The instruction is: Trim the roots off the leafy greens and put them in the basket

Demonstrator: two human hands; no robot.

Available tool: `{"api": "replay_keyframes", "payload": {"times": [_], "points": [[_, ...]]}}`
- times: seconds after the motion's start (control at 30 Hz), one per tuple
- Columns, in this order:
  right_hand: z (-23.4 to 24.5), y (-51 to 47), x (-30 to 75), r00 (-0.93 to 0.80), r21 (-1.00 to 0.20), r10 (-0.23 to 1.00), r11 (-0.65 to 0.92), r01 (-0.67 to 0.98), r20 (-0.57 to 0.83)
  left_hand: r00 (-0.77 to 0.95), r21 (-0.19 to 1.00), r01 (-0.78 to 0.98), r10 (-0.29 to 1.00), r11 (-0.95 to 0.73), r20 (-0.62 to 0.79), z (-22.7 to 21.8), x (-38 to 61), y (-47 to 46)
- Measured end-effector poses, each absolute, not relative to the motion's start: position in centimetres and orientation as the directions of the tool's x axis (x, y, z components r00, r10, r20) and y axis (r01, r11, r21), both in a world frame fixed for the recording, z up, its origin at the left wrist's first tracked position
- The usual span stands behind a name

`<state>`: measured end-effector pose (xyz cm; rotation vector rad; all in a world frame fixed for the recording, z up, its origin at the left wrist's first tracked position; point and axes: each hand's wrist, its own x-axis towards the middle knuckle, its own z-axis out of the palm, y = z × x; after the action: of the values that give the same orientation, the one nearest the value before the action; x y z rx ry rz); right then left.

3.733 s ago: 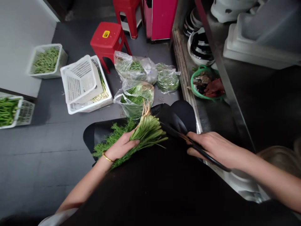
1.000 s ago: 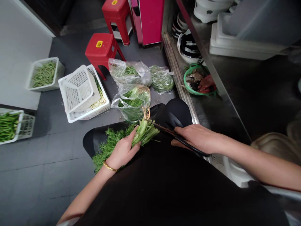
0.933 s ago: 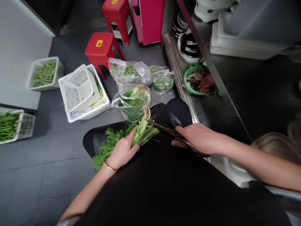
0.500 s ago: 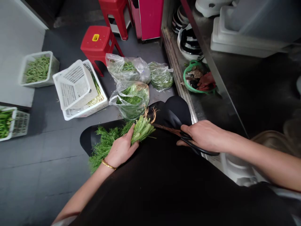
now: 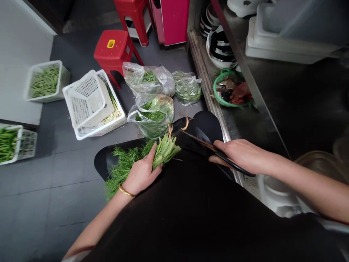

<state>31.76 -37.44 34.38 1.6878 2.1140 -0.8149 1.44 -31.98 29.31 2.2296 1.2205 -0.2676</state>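
Clasping feathery herbs (image 5: 125,162) — left hand (image 5: 142,175).

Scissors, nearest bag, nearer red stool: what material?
Scissor blades: likely metal, dull, brownish as if rusted. Scissor handle: probably plastic, smooth black. Nearest bag: apparently plastic film, clear, creased, glinting. Red stool: likely moulded plastic, satin, uniform colour, rounded edges.

Herbs (image 5: 165,148) left of scissors (image 5: 208,145), bags (image 5: 156,113) beyond
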Motion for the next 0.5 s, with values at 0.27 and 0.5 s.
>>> {"api": "replay_keyframes", "payload": {"times": [0.27, 0.5], "points": [[35.0, -35.3, 31.8, -0.375, -0.198, 0.688, 0.325, 0.925, -0.622, 0.651, 0.43, 0.757, 0.625, -0.492, -0.431, 29.2, 1.2, -31.8], [35.0, -34.7, 31.7, -0.395, -0.123, 0.703, 0.405, 0.906, -0.591, 0.651, 0.436, 0.756, 0.637, -0.489, -0.414, 29.1, 1.2, -31.8]]}}
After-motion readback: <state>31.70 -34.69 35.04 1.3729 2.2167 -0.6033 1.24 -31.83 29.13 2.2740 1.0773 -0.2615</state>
